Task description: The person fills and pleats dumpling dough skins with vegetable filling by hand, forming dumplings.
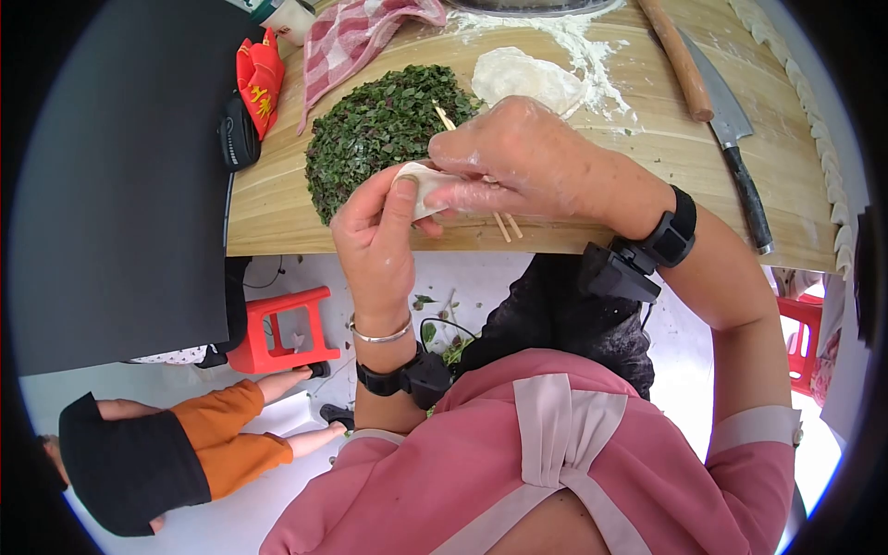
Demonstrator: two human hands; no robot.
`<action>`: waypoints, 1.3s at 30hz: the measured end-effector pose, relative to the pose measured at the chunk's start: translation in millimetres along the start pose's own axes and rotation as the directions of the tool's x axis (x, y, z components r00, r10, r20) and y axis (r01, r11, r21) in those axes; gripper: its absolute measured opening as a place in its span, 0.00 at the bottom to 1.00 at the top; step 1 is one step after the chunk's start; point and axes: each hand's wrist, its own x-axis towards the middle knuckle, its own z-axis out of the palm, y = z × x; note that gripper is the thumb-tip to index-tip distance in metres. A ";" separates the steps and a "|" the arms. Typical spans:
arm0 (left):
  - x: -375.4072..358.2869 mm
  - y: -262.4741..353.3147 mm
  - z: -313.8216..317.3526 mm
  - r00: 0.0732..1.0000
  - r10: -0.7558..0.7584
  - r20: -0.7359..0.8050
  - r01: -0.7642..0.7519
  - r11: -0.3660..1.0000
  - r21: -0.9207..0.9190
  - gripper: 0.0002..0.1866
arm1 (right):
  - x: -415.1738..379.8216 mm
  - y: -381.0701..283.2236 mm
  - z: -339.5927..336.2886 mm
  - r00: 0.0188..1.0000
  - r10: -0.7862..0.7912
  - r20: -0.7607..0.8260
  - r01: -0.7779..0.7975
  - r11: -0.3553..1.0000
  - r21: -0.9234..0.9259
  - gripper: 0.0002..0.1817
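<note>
Above the near edge of the table, a small white dough wrapper (427,190) is pinched between both hands. My left hand (377,236) grips its left side, thumb on top. Flour-dusted, my right hand (532,162) closes its thumb and fingers on the right side; any filling inside is hidden. Behind my hands lies a large heap of chopped dark green leaves (384,129). A pair of chopsticks (504,227) passes beneath my right hand, its far ends by the greens. Further back, a pale flat piece of dough (525,81) rests near scattered flour (592,55).
A rolling pin (680,60) and a large knife (735,139) lie at the right. White pleated shapes (819,129) line the right edge. A checked cloth (356,42) and black case (240,129) are at the left. Below stand a red stool (277,333) and another person (176,453).
</note>
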 end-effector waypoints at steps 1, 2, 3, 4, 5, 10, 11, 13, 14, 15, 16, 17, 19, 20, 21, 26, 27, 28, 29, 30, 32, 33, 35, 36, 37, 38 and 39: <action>0.0 -1.8 -0.5 1.000 0.001 -0.001 -0.001 1.000 -0.001 0.13 | -0.5 -0.3 -3.7 1.000 0.014 0.006 -0.014 1.000 0.014 0.16; 0.2 -4.2 -1.5 1.000 0.018 -0.021 -0.018 1.000 -0.002 0.13 | -0.4 -0.4 -5.5 1.000 0.027 0.012 -0.027 0.999 0.027 0.19; 0.5 -5.2 -2.3 0.998 0.036 -0.042 -0.037 0.999 -0.002 0.13 | 0.4 -0.3 -5.2 1.000 0.024 0.012 -0.025 0.999 0.027 0.19; 0.6 -4.1 -1.3 0.998 0.039 -0.043 -0.039 0.999 -0.001 0.13 | 1.2 -0.1 -4.3 0.997 0.077 -0.025 -0.075 0.994 0.086 0.21; 0.3 -2.0 0.8 0.997 0.046 -0.069 -0.048 0.999 -0.022 0.14 | 2.3 0.1 -3.1 0.989 0.133 -0.058 -0.123 0.982 0.146 0.23; 1.6 2.4 10.9 0.988 0.112 -0.105 -0.113 0.994 0.006 0.14 | 4.6 -2.6 -0.9 0.971 0.233 0.058 -0.238 0.905 0.353 0.23; 2.1 0.3 13.5 0.977 0.140 -0.159 -0.143 0.990 -0.007 0.13 | 4.9 -4.3 -3.1 0.965 0.236 0.116 -0.262 0.889 0.374 0.22; 2.9 0.1 14.4 0.963 0.165 -0.212 -0.173 0.985 -0.018 0.13 | 4.4 -3.4 1.1 0.968 0.240 0.076 -0.248 0.854 0.458 0.20; 3.3 1.7 13.2 0.974 0.128 -0.189 -0.140 0.989 -0.054 0.14 | 4.3 -2.8 2.5 0.968 0.246 0.037 -0.227 0.811 0.538 0.17; 3.7 2.6 12.6 0.982 0.091 -0.164 -0.107 0.990 -0.090 0.15 | 4.8 -2.5 1.2 0.969 0.246 0.037 -0.227 0.812 0.537 0.17; 3.7 2.7 13.1 0.982 0.093 -0.163 -0.108 0.990 -0.090 0.15 | 5.4 -2.3 -0.6 0.961 0.275 0.041 -0.255 0.813 0.523 0.16; 3.6 2.6 13.7 0.984 0.068 -0.162 -0.086 0.991 -0.105 0.15 | 5.6 -2.1 -1.6 0.952 0.304 0.044 -0.283 0.813 0.509 0.14; 3.1 2.5 13.8 0.986 0.045 -0.161 -0.065 0.990 -0.122 0.16 | 4.9 -0.7 0.3 0.955 0.296 0.028 -0.267 0.813 0.517 0.13; 2.7 1.9 13.1 0.991 0.051 -0.120 -0.057 0.997 -0.051 0.17 | 4.6 0.1 1.3 0.958 0.286 0.013 -0.250 0.813 0.525 0.13; 2.6 1.0 12.3 0.995 0.056 -0.081 -0.054 0.998 0.018 0.18 | 4.8 0.7 1.3 0.959 0.282 0.014 -0.248 0.816 0.522 0.13; 3.2 -1.7 11.1 1.000 0.011 -0.008 -0.011 1.000 0.010 0.17 | 5.9 1.9 0.7 0.981 0.171 -0.096 -0.134 0.942 0.306 0.06; 3.2 0.3 12.0 1.000 -0.023 0.007 0.023 0.999 -0.041 0.16 | 5.1 2.7 1.5 0.985 0.149 -0.092 -0.115 0.945 0.307 0.06; 3.3 3.1 15.2 1.000 -0.005 -0.018 0.005 1.000 -0.031 0.16 | 4.1 4.5 2.6 0.978 0.153 -0.139 -0.104 0.946 0.306 0.07; 3.7 6.0 19.6 0.999 -0.029 -0.040 0.025 0.996 -0.084 0.13 | 6.3 5.6 4.3 0.971 0.148 -0.187 -0.084 0.946 0.313 0.07; 4.7 8.6 20.6 0.997 -0.049 -0.064 0.040 0.991 -0.131 0.11 | 8.5 4.4 3.7 0.976 0.105 -0.189 -0.038 0.944 0.329 0.07; 5.7 4.6 16.1 0.996 -0.060 -0.060 0.045 0.973 -0.225 0.07 | 8.3 -0.7 -1.1 0.963 0.241 -0.121 -0.178 0.905 0.387 0.06; 6.2 3.5 13.6 0.996 -0.043 -0.082 0.025 0.977 -0.210 0.07 | 8.8 -3.0 -1.5 0.969 0.213 -0.123 -0.149 0.907 0.395 0.06; 6.0 2.3 11.0 0.997 -0.061 -0.050 0.055 0.993 -0.108 0.05 | 9.1 -6.5 -2.9 0.943 0.333 -0.018 -0.300 0.870 0.391 0.05; 5.4 3.5 10.0 0.997 -0.057 -0.052 0.051 0.993 -0.110 0.05 | 10.7 -6.1 -2.1 0.944 0.330 -0.017 -0.298 0.872 0.389 0.05; 4.6 4.4 9.4 0.996 -0.071 -0.054 0.067 0.995 -0.074 0.06 | 10.7 -5.5 -0.4 0.956 0.293 -0.027 -0.257 0.876 0.408 0.05; 4.1 4.1 10.6 0.995 -0.091 -0.046 0.089 0.995 -0.044 0.06 | 7.9 -4.8 -0.2 0.963 0.267 -0.036 -0.228 0.878 0.422 0.05; 4.7 3.8 11.1 0.995 -0.091 -0.047 0.088 0.993 -0.074 0.05 | 6.3 -4.4 -0.6 0.955 0.295 -0.037 -0.255 0.877 0.406 0.05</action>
